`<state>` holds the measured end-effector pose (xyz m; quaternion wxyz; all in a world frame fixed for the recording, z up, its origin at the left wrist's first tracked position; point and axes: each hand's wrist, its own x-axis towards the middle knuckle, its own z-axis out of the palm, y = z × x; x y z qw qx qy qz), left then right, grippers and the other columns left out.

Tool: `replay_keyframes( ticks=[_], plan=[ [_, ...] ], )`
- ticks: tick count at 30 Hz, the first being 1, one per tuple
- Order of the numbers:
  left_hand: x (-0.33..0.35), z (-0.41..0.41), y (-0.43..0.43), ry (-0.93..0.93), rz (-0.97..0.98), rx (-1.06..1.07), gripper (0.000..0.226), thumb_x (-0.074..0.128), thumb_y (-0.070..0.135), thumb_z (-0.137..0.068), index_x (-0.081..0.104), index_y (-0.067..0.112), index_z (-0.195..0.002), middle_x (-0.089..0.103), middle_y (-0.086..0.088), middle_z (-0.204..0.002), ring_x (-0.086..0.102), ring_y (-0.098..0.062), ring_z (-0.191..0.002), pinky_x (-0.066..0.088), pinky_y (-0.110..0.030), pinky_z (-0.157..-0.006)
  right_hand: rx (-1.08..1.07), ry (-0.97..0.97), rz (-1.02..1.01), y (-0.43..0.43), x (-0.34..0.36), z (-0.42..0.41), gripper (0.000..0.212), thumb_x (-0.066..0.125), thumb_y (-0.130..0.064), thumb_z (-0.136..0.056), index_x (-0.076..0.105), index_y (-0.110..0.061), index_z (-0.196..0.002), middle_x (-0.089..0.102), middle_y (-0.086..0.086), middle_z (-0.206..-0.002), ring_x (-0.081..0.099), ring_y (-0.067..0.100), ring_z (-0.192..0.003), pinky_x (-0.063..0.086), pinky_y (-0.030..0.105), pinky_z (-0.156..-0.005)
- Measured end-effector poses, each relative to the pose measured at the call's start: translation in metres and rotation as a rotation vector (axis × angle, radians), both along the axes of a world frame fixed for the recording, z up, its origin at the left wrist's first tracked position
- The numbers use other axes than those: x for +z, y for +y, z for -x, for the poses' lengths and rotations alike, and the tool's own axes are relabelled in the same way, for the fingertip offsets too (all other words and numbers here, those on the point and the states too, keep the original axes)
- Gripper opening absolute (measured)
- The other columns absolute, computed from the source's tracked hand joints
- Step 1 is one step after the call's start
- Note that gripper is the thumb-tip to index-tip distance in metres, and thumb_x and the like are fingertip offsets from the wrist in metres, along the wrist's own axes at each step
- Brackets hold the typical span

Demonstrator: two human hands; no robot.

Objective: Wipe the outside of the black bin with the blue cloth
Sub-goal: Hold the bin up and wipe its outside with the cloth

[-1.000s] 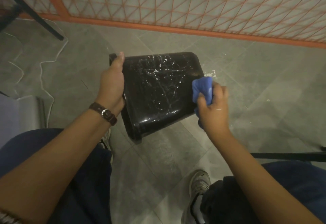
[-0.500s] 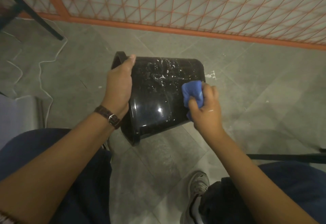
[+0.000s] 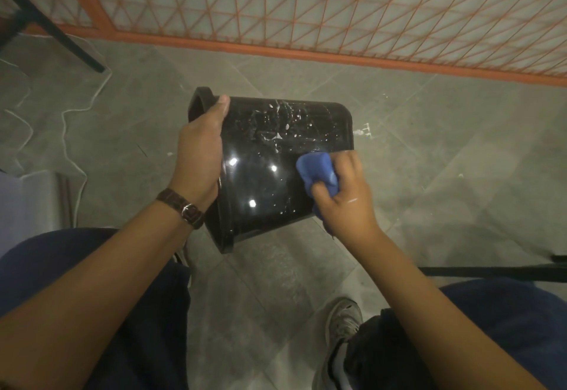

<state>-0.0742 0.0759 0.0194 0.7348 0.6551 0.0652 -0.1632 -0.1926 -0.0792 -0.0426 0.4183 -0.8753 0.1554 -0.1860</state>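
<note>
The left hand [image 3: 199, 156] gripped the tilted black bin [image 3: 270, 187] at nine o'clock; the right hand [image 3: 346, 202] clutched the blue cloth [image 3: 316, 170] against its three-o'clock side.

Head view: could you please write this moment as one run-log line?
left hand: holds black bin near rim | right hand: grips blue cloth against bin side | white specks: upper side
</note>
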Motion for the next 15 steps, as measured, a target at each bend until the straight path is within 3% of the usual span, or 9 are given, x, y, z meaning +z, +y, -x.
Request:
replay_keyframes(
  ticks=[3, 6, 8, 10, 12, 15],
  plan=[
    [-0.003, -0.002, 0.002, 0.039, 0.004, 0.022, 0.028, 0.054, 0.035, -0.093, 0.070, 0.012, -0.092, 0.070, -0.011, -0.098, 0.069, -0.020, -0.085, 0.056, -0.032, -0.081, -0.093, -0.002, -0.042, -0.014, 0.000, -0.001, 0.007, 0.049, -0.020, -0.072, 0.045, -0.024, -0.077, 0.046, -0.010, -0.086, 0.050, -0.006, -0.074, 0.039, 0.007, -0.063],
    [-0.003, 0.002, 0.001, 0.042, 0.005, -0.017, 0.036, 0.054, 0.037, -0.092, 0.070, 0.008, -0.102, 0.070, -0.015, -0.107, 0.069, -0.027, -0.096, 0.054, -0.041, -0.092, -0.357, 0.019, -0.247, -0.032, 0.000, -0.008, 0.022, 0.049, -0.018, -0.075, 0.044, -0.038, -0.081, 0.056, 0.008, -0.094, 0.061, 0.020, -0.073, 0.056, 0.034, -0.060],
    [-0.002, 0.005, -0.001, 0.022, -0.002, -0.042, 0.034, 0.052, 0.036, -0.093, 0.071, 0.009, -0.102, 0.071, -0.014, -0.106, 0.069, -0.026, -0.098, 0.052, -0.043, -0.095, -0.414, -0.019, -0.300, -0.033, 0.005, -0.011, 0.032, 0.050, -0.014, -0.078, 0.040, -0.040, -0.094, 0.055, 0.002, -0.095, 0.062, 0.022, -0.079, 0.056, 0.042, -0.069],
    [0.000, 0.008, -0.005, -0.008, -0.016, -0.044, 0.027, 0.053, 0.035, -0.093, 0.072, 0.016, -0.094, 0.072, -0.007, -0.099, 0.069, -0.022, -0.096, 0.051, -0.043, -0.096, -0.412, -0.076, -0.330, -0.028, 0.009, -0.014, 0.033, 0.054, -0.008, -0.083, 0.038, -0.027, -0.104, 0.051, 0.001, -0.101, 0.058, 0.016, -0.087, 0.051, 0.034, -0.076],
    [0.001, 0.010, -0.007, -0.021, -0.023, -0.029, 0.024, 0.055, 0.037, -0.090, 0.072, 0.019, -0.091, 0.073, -0.005, -0.097, 0.069, -0.022, -0.096, 0.050, -0.044, -0.097, -0.381, -0.106, -0.314, -0.020, 0.010, -0.015, 0.032, 0.061, -0.014, -0.084, 0.040, -0.027, -0.104, 0.051, 0.006, -0.109, 0.055, 0.014, -0.096, 0.049, 0.031, -0.085],
    [0.002, 0.008, -0.005, 0.002, -0.014, 0.002, 0.027, 0.055, 0.037, -0.090, 0.070, 0.015, -0.095, 0.071, -0.010, -0.101, 0.068, -0.027, -0.099, 0.051, -0.046, -0.096, -0.206, -0.120, -0.222, -0.006, 0.009, -0.010, 0.034, 0.065, -0.007, -0.085, 0.046, -0.020, -0.110, 0.047, 0.004, -0.111, 0.049, -0.011, -0.097, 0.042, 0.008, -0.084]
  ],
)
